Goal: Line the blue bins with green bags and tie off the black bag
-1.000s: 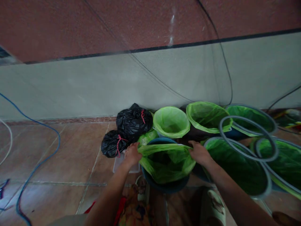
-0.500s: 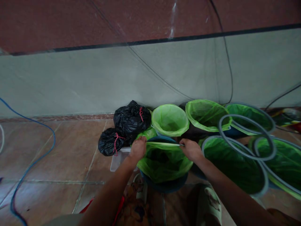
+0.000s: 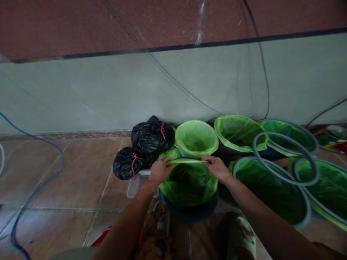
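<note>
A green trash bag [image 3: 189, 189] lines the dark blue bin [image 3: 191, 215] in front of me. My left hand [image 3: 160, 169] is closed on the bag's far edge at its left end. At the right end of that same edge, my right hand [image 3: 217, 168] pinches the plastic. Between both hands the edge lies over the bin's far rim, which it now mostly hides. The near part of the bag sags inside the bin, below the near rim.
Two black tied bags [image 3: 151, 139] lie left, by a clear plastic tray [image 3: 137, 186]. Several green-lined bins [image 3: 196, 139] stand behind and right. A loose grey ring [image 3: 286, 133] leans across the right-hand bins. A blue hose [image 3: 43, 184] crosses the tiled floor.
Both hands have moved slightly away from me, carrying the bag's far edge up to the bin's far rim. The bag's near edge has drawn inward. The other bins stay put.
</note>
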Tool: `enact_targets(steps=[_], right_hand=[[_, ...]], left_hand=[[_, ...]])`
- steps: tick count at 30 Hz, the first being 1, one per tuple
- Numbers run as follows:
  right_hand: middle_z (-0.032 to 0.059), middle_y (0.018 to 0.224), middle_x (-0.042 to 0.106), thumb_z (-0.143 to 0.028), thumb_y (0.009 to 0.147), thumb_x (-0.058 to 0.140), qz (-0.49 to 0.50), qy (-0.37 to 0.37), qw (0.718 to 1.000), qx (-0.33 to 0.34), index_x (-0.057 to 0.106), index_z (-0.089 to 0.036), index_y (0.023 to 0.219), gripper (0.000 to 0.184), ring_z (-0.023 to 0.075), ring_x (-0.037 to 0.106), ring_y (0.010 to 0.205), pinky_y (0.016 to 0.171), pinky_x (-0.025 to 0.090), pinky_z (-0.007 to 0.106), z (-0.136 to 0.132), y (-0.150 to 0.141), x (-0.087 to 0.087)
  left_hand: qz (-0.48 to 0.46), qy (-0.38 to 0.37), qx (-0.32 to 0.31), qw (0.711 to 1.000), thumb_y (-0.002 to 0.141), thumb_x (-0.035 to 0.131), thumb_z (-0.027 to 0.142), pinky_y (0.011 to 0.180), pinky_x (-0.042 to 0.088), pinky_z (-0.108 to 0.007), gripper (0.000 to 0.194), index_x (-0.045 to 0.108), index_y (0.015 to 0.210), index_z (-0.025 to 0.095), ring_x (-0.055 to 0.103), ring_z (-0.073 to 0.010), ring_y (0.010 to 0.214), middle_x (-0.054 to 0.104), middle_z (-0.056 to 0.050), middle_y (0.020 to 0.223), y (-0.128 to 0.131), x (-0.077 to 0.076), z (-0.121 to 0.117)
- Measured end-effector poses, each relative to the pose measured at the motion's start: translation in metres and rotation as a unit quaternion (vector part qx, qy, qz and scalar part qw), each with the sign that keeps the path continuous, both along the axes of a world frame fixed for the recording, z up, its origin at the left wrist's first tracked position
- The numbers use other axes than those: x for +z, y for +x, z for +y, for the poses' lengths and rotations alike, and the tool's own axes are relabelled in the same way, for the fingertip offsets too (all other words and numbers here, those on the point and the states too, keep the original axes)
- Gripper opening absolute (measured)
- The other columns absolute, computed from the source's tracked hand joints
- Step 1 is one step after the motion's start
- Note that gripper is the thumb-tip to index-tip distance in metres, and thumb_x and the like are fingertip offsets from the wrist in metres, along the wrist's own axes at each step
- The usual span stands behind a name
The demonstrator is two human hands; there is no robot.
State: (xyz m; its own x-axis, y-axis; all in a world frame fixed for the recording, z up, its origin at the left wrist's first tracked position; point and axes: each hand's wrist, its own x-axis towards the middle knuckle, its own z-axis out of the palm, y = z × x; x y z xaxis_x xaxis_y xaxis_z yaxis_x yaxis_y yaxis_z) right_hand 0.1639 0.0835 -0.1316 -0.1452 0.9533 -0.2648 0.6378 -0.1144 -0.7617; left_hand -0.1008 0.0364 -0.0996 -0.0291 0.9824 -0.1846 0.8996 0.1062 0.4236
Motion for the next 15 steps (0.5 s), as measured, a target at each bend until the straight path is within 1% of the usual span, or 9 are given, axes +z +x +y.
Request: enact_targets(steps=[2,3,5,7,9,10,13,14,15], right_hand=[[0.003,0.08,0.072,-0.025,0.077,0.054,-0.017,0.002,1.0,-0.011,0.071,-0.017,0.088,0.021,0.0182,0.065,0.074,0.071,0.048,0.028,-0.001,0.0,0.002],[0.003,0.08,0.071,-0.025,0.077,0.055,-0.038,0.02,0.999,-0.008,0.07,-0.017,0.087,0.02,0.018,0.064,0.075,0.072,0.048,0.027,-0.001,0.0,0.002],[0.0044,0.087,0.07,-0.023,0.079,0.053,-0.098,0.082,0.991,0.021,0.069,-0.018,0.086,0.018,0.0181,0.064,0.082,0.078,0.047,0.028,-0.004,-0.001,0.005],[0.0068,0.096,0.068,-0.018,0.08,0.051,-0.157,0.134,0.976,0.064,0.069,-0.017,0.091,0.021,0.0188,0.062,0.09,0.085,0.046,0.028,-0.009,-0.002,0.008],[0.0096,0.103,0.066,-0.015,0.078,0.053,-0.209,0.143,0.963,0.098,0.067,-0.015,0.103,0.029,0.0214,0.06,0.097,0.089,0.044,0.031,-0.013,-0.005,0.013],[0.0107,0.107,0.065,-0.016,0.076,0.057,-0.232,0.141,0.956,0.109,0.065,-0.015,0.111,0.036,0.0235,0.059,0.1,0.091,0.044,0.033,-0.015,-0.007,0.017],[0.0114,0.123,0.06,-0.023,0.07,0.068,-0.263,0.162,0.94,0.144,0.056,-0.018,0.127,0.058,0.0291,0.053,0.112,0.095,0.041,0.039,-0.017,-0.015,0.027],[0.0107,0.127,0.058,-0.025,0.07,0.069,-0.257,0.173,0.937,0.161,0.055,-0.02,0.129,0.06,0.0294,0.051,0.115,0.097,0.04,0.04,-0.017,-0.019,0.03],[0.0099,0.128,0.058,-0.026,0.071,0.069,-0.247,0.182,0.934,0.181,0.056,-0.021,0.128,0.058,0.029,0.05,0.117,0.098,0.039,0.04,-0.016,-0.023,0.031]], left_hand=[[0.049,-0.017,-0.006,0.999,0.086,0.056,0.035,0.079,0.046,-0.028,0.024,0.065,0.103,0.022,0.067,-0.0201,0.09,0.072,-0.005,0.092,-0.001,0.0,-0.002],[0.073,-0.023,-0.01,0.997,0.087,0.054,0.032,0.079,0.046,-0.028,0.023,0.065,0.103,0.022,0.067,-0.0205,0.09,0.072,-0.006,0.093,0.0,0.001,-0.002],[0.108,-0.027,-0.025,0.993,0.087,0.049,0.026,0.078,0.046,-0.029,0.024,0.065,0.105,0.021,0.067,-0.0214,0.092,0.072,-0.007,0.095,0.001,0.002,-0.004],[0.119,-0.027,-0.031,0.992,0.087,0.047,0.022,0.078,0.046,-0.029,0.025,0.064,0.106,0.021,0.067,-0.0219,0.091,0.072,-0.008,0.095,0.003,0.003,-0.005],[0.111,-0.022,-0.017,0.993,0.087,0.048,0.024,0.076,0.045,-0.029,0.025,0.064,0.105,0.021,0.067,-0.0218,0.089,0.071,-0.008,0.092,0.004,0.004,-0.006],[0.101,-0.018,-0.01,0.995,0.087,0.049,0.025,0.076,0.045,-0.028,0.023,0.065,0.103,0.022,0.067,-0.0213,0.088,0.071,-0.007,0.09,0.003,0.005,-0.006],[0.052,0.004,-0.011,0.999,0.083,0.053,0.024,0.075,0.044,-0.026,0.018,0.066,0.096,0.022,0.065,-0.0186,0.085,0.07,-0.004,0.086,0.001,0.005,-0.006],[0.031,0.014,-0.017,0.999,0.082,0.054,0.022,0.075,0.044,-0.025,0.016,0.066,0.093,0.021,0.064,-0.0176,0.085,0.069,-0.003,0.086,0.001,0.005,-0.006],[0.009,0.023,-0.024,0.999,0.081,0.055,0.021,0.076,0.044,-0.025,0.015,0.066,0.09,0.02,0.063,-0.0168,0.085,0.069,-0.003,0.087,0.0,0.006,-0.005]])
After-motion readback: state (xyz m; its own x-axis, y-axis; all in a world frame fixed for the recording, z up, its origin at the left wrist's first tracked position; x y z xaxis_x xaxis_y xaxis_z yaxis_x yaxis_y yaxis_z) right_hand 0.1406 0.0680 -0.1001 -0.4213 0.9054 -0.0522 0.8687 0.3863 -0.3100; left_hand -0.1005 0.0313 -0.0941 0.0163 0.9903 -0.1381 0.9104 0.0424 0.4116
